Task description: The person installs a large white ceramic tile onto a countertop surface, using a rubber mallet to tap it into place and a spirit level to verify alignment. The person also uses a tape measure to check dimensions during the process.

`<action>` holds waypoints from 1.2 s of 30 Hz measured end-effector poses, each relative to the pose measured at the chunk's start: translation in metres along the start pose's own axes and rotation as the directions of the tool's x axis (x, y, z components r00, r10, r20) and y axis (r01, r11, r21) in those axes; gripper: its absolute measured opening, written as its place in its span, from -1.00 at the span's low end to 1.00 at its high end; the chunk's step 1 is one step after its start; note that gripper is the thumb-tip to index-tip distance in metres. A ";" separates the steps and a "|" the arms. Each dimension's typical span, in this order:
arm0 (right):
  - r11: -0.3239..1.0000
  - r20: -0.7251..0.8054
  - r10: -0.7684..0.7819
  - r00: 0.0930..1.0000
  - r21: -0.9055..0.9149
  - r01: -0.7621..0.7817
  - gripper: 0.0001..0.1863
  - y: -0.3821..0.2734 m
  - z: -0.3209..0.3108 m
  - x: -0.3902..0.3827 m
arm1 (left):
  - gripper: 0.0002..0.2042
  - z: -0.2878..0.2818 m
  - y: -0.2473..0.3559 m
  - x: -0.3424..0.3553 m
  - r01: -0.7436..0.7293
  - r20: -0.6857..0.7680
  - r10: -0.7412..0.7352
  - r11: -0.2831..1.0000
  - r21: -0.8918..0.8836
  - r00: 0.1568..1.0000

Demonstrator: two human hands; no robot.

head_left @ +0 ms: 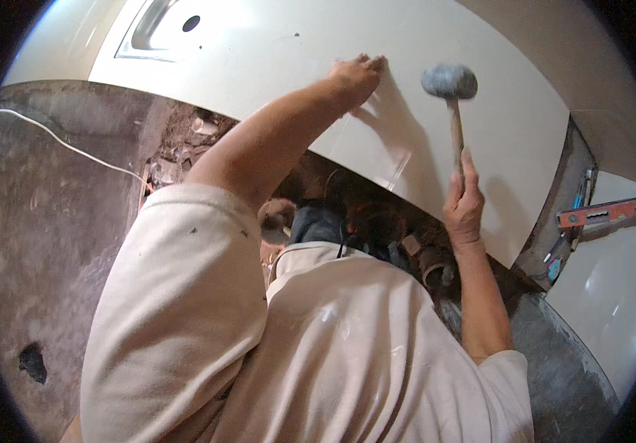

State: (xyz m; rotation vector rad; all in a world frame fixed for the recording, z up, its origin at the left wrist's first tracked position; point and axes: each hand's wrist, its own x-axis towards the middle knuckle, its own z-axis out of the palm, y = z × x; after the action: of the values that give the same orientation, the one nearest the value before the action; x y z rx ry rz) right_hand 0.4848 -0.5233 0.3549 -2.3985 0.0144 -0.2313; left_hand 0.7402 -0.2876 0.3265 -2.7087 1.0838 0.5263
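Note:
My left hand lies on the white countertop slab, fingers stretched out and pressed to its surface, holding nothing. Farther right, my right hand is closed around the wooden handle of a rubber mallet. The mallet's grey head points away from me, over the slab's right part; whether it touches the slab I cannot tell. A rectangular metal sink basin with a dark round drain hole is set into the slab at the far left.
An orange-red spirit level rests at the right by a glossy white panel. Rubble and several containers lie below the slab's near edge. A white cable crosses the concrete floor at the left.

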 end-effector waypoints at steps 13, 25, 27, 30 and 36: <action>0.666 0.170 0.605 0.778 0.428 -0.611 -0.44 -0.031 -0.037 0.110 | -0.06 -0.034 0.025 0.054 0.064 -0.068 -0.079 0.978 -0.199 0.995; 0.974 -0.281 -0.049 0.958 -0.227 -0.017 -0.38 0.057 0.005 0.209 | 0.04 -0.036 0.027 0.090 0.106 0.055 -0.101 0.989 -0.103 0.993; 0.979 -0.119 0.098 0.988 -0.165 -0.117 -0.35 0.043 -0.008 0.223 | 0.01 -0.043 0.024 0.090 0.111 0.074 -0.103 0.987 -0.117 0.992; 0.956 0.032 0.164 0.986 -0.251 -0.151 -0.34 0.059 -0.008 0.213 | -0.03 -0.035 0.035 0.092 0.131 0.065 -0.122 0.980 -0.147 0.990; 0.937 0.088 0.331 0.940 -0.149 -0.316 -0.31 0.065 -0.011 0.178 | 0.11 -0.011 0.015 0.114 0.126 0.103 -0.117 0.988 -0.093 0.988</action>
State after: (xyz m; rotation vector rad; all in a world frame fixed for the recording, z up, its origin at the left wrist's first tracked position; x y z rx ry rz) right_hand 0.6617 -0.5926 0.3484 -2.4920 0.3821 0.0617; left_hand 0.8092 -0.3730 0.2920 -2.7783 0.8839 0.7004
